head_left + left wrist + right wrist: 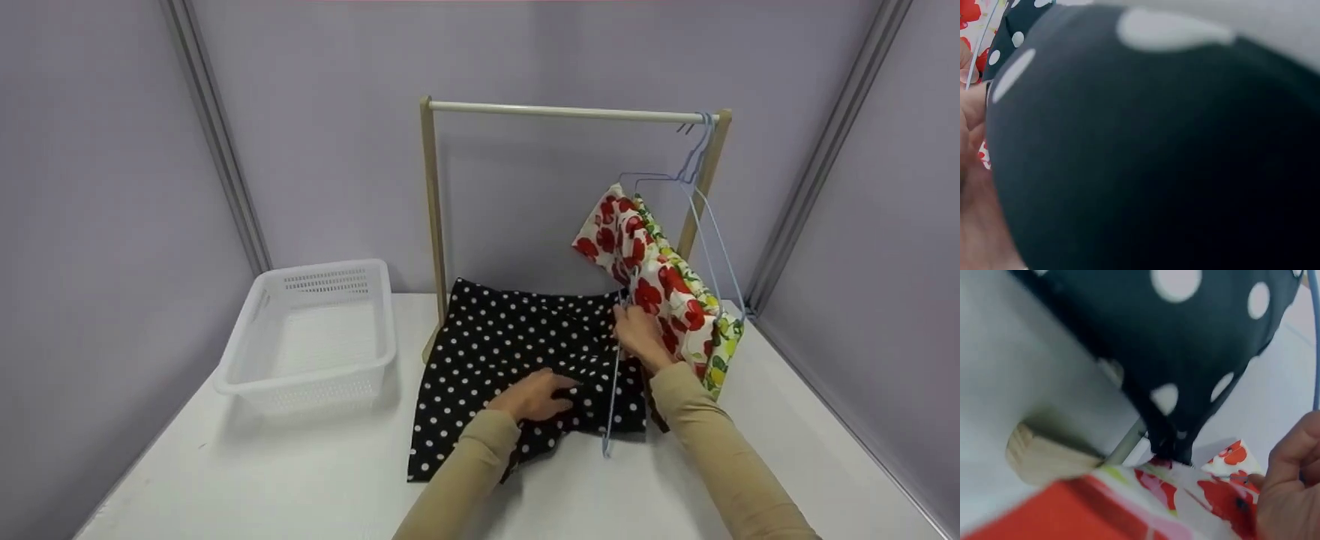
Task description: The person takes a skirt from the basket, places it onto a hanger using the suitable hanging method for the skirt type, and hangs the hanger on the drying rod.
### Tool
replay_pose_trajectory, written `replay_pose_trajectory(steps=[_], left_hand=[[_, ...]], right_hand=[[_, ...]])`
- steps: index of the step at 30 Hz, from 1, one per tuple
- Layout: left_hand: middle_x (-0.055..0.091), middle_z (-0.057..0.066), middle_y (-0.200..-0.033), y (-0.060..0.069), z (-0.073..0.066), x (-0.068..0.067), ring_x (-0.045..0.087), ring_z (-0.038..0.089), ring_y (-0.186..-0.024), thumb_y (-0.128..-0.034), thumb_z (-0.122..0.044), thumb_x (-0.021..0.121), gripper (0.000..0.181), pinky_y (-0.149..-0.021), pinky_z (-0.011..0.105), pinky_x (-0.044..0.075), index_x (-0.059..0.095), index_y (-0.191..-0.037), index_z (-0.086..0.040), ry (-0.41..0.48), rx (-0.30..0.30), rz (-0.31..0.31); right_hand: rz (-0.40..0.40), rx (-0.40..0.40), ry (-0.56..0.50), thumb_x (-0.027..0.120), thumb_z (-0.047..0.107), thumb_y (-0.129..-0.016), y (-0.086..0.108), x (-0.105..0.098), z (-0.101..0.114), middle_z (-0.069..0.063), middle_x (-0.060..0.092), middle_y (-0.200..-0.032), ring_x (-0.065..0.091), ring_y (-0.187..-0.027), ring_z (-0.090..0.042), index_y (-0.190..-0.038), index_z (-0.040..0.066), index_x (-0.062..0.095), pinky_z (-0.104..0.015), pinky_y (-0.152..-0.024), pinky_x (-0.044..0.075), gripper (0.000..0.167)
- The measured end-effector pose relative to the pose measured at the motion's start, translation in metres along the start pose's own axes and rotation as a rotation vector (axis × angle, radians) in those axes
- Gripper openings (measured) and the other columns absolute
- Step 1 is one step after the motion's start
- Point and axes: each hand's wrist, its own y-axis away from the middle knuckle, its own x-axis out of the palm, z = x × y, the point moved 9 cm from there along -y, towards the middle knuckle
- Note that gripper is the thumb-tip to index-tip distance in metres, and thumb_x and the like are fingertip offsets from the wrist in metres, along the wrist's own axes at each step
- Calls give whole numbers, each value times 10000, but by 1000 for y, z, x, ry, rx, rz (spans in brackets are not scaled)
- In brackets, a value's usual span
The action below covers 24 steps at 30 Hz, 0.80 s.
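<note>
A black cloth with white polka dots [480, 360] lies spread and partly bunched under the rack. My left hand [536, 395] grips a fold of it near the middle, its fingertips partly hidden by the fabric. In the left wrist view the dark cloth [1129, 140] fills most of the picture, close to the lens. My right hand [641, 334] holds a thin blue wire hanger [615, 390] at the cloth's right side. The hanger's lower end reaches past the cloth's front edge. In the right wrist view, the hand [1292, 489] is at the right edge beside the blue wire.
A clothes rack with a white rail [555, 111] and wooden posts stands at the back. Blue hangers [697, 157] at its right end carry a red-flowered cloth [649, 277] and a lemon-print cloth [724, 352]. A white plastic basket [307, 379] stands on the left.
</note>
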Motion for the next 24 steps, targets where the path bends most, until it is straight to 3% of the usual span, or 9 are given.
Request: replay_pose_trajectory(steps=[3, 7, 12, 15, 17, 20, 24], left_hand=[[420, 5, -1528, 1, 1, 9, 408, 200, -1395, -1001, -441, 506, 390, -1115, 459, 393, 510, -1391, -440, -53, -54, 77], [423, -26, -1524, -1, -1, 17, 388, 201, -1406, -981, -570, 444, 410, -1128, 468, 368, 525, -1368, -466, -85, -81, 126], [591, -59, -1370, -7, -10, 14, 532, 161, -1277, -937, -657, 455, 539, -1076, 384, 434, 628, -1309, -308, -55, -75, 47], [632, -48, -1305, -11, -17, 15, 585, 152, -1193, -899, -681, 506, 592, -1022, 356, 476, 642, -1293, -261, -53, -56, 5], [630, -44, -1303, -13, -20, 17, 586, 149, -1184, -884, -669, 547, 598, -1015, 352, 480, 626, -1310, -256, -52, -47, -3], [623, -17, -1313, -15, -23, 20, 588, 152, -1183, -887, -572, 627, 586, -1021, 344, 480, 577, -1357, -225, -45, -45, -6], [569, 46, -1396, -17, -21, 22, 551, 193, -1257, -884, -457, 693, 676, -1066, 371, 450, 459, -1456, -183, 75, -99, -11]], right_hand=[[4, -18, -15, 297, 307, -1076, 0, 3, 2, 34, 413, -527, 388, -416, -122, -673, 98, 489, -292, -439, 389, 492], [21, -18, -106, 328, 281, -1076, 2, 10, 6, 21, 455, -561, 422, -409, -116, -726, 87, 507, -320, -422, 453, 438], [68, -49, -169, 368, 215, -1070, 6, 20, 11, -54, 552, -676, 479, -421, -120, -1073, -10, 558, -328, -435, 502, 295], [125, -56, -186, 402, 214, -1061, 9, 27, 10, -65, 581, -699, 497, -435, -115, -1368, -34, 445, -335, -462, 522, 396], [155, -52, -177, 416, 245, -1059, 11, 30, 7, -67, 591, -712, 514, -463, -120, -1465, -11, 360, -348, -494, 538, 483], [172, -51, -164, 437, 289, -1054, 14, 31, 2, -132, 622, -786, 560, -536, -173, -1443, 5, 418, -349, -530, 543, 482], [191, -39, -119, 476, 306, -1040, 17, 32, -5, -236, 635, -949, 631, -698, -286, -1282, 25, 578, -353, -576, 560, 385]])
